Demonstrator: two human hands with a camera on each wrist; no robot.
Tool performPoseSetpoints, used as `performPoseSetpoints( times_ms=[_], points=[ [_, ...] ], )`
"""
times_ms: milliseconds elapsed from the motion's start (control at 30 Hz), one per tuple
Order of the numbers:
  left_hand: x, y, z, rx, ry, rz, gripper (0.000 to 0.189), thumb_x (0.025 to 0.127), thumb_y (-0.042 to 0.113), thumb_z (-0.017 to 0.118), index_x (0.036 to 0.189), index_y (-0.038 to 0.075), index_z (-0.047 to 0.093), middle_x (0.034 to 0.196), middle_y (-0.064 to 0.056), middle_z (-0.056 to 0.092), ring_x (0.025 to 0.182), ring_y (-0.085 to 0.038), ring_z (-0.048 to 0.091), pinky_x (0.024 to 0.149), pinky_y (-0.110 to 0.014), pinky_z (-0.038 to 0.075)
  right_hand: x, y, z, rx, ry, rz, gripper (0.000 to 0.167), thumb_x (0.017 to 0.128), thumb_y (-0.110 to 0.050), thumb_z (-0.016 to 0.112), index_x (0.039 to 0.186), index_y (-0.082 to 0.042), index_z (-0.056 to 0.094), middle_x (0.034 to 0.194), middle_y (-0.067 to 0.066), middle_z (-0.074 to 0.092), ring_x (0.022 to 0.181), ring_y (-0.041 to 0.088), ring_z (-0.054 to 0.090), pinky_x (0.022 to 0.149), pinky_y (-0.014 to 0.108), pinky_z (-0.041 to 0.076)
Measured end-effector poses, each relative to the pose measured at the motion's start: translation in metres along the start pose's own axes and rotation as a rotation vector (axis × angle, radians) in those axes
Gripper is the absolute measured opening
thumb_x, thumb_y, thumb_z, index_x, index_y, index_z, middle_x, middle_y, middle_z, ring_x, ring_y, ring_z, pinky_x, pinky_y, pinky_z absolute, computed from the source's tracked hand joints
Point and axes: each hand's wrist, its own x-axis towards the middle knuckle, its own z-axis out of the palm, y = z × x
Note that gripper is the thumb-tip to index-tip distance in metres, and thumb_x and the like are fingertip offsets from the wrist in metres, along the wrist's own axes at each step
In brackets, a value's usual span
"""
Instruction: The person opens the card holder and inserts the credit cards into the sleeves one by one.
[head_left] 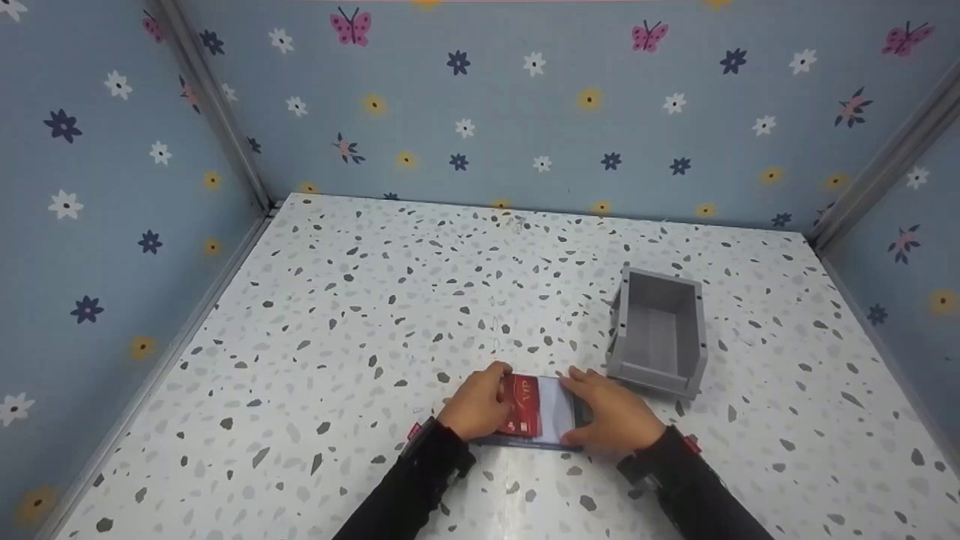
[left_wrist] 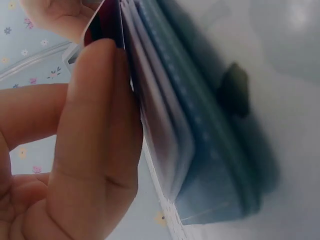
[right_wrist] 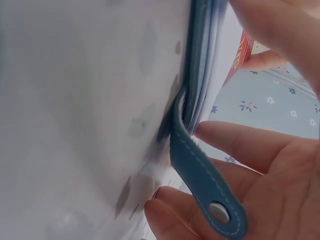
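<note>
A blue card holder (left_wrist: 215, 125) lies open on the table, its clear plastic sleeves (head_left: 555, 409) stacked inside. On its left part is a red card (head_left: 523, 405) with pale lettering, also visible in the right wrist view. My left hand (head_left: 476, 405) grips this card from the left, thumb near and fingers far. At the holder's right side, my right hand (head_left: 615, 412) holds the sleeves by their edges between thumb and fingers. A strap (right_wrist: 205, 175) with a metal snap hangs loose from the holder beside the right fingers.
A grey plastic bin (head_left: 660, 330) stands just beyond my right hand, with nothing visible inside. The speckled white table (head_left: 360, 300) is bordered by blue flowered panels (head_left: 502, 112) at the back and both sides.
</note>
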Motion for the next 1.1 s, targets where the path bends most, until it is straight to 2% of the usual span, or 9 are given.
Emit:
performPoseSetpoints(
  times_ms=[200,300,433,533,667,767,933,1033,1100],
  points=[
    [-0.002,0.003,-0.003,0.004,0.016,-0.041,0.045,0.081,0.004,0.063,0.124,-0.006,0.052,0.089,-0.009,0.062,0.084,-0.021,0.058,0.081,-0.039,0.052,-0.001,0.001,-0.001,0.01,0.003,-0.006,0.092,0.064,-0.032,0.088,0.145,-0.015,0.048,0.156,0.007,0.037,0.144,0.035,0.034,0.118,0.056,0.027],
    [-0.002,0.003,-0.003,-0.013,0.015,-0.052,0.044,0.079,0.004,0.063,0.121,-0.006,0.053,0.086,-0.008,0.061,0.082,-0.02,0.057,0.077,-0.038,0.051,0.0,0.001,-0.001,0.013,0.001,-0.011,0.092,0.064,-0.032,0.088,0.145,-0.015,0.048,0.156,0.008,0.037,0.144,0.036,0.034,0.118,0.056,0.027],
    [-0.001,0.003,-0.002,-0.033,0.007,-0.059,0.05,0.08,0.005,0.064,0.127,-0.007,0.051,0.083,-0.005,0.058,0.078,-0.018,0.055,0.071,-0.033,0.048,0.001,0.004,-0.001,-0.003,0.001,-0.066,0.09,0.065,-0.033,0.088,0.143,-0.011,0.05,0.155,0.013,0.039,0.142,0.039,0.036,0.117,0.057,0.029],
    [0.0,0.003,0.001,-0.027,0.009,-0.036,0.052,0.08,0.004,0.064,0.13,-0.005,0.05,0.078,-0.001,0.055,0.072,-0.015,0.053,0.065,-0.029,0.045,0.003,0.006,-0.001,-0.016,0.001,-0.102,0.088,0.065,-0.033,0.087,0.142,-0.007,0.051,0.153,0.017,0.041,0.14,0.042,0.038,0.116,0.058,0.031],
    [0.002,0.003,0.005,-0.016,0.023,-0.015,0.053,0.079,0.001,0.064,0.13,-0.002,0.051,0.073,0.002,0.054,0.063,-0.012,0.051,0.058,-0.025,0.042,0.003,0.005,0.0,-0.011,-0.013,-0.092,0.09,0.065,-0.034,0.087,0.143,-0.008,0.049,0.153,0.016,0.04,0.142,0.042,0.036,0.116,0.058,0.029],
    [0.004,0.004,0.008,-0.02,0.036,-0.019,0.052,0.078,0.0,0.063,0.128,-0.003,0.05,0.074,0.0,0.057,0.063,-0.013,0.053,0.057,-0.027,0.045,0.002,0.004,0.0,-0.007,-0.012,-0.074,0.091,0.065,-0.033,0.088,0.144,-0.01,0.049,0.154,0.014,0.04,0.143,0.04,0.035,0.117,0.058,0.028],
    [0.006,0.007,0.012,0.021,0.058,0.018,0.045,0.077,-0.002,0.064,0.12,-0.009,0.056,0.083,-0.008,0.064,0.078,-0.021,0.061,0.073,-0.037,0.054,0.001,0.004,0.001,0.0,-0.001,-0.058,0.092,0.064,-0.032,0.088,0.144,-0.012,0.048,0.154,0.013,0.04,0.143,0.039,0.035,0.117,0.058,0.028],
    [0.008,0.008,0.013,0.045,0.055,0.03,0.046,0.077,-0.001,0.066,0.121,-0.01,0.058,0.09,-0.012,0.066,0.088,-0.025,0.063,0.084,-0.042,0.055,0.001,0.005,0.001,0.005,0.0,-0.06,0.092,0.064,-0.032,0.088,0.145,-0.012,0.048,0.154,0.013,0.04,0.143,0.04,0.035,0.116,0.059,0.028],
    [0.009,0.009,0.014,0.044,0.045,0.029,0.047,0.077,-0.002,0.066,0.123,-0.011,0.058,0.093,-0.014,0.067,0.091,-0.027,0.063,0.086,-0.043,0.055,0.002,0.005,0.0,0.009,-0.001,-0.061,0.092,0.065,-0.032,0.088,0.145,-0.012,0.047,0.154,0.013,0.039,0.143,0.04,0.034,0.116,0.059,0.028]
  ],
)
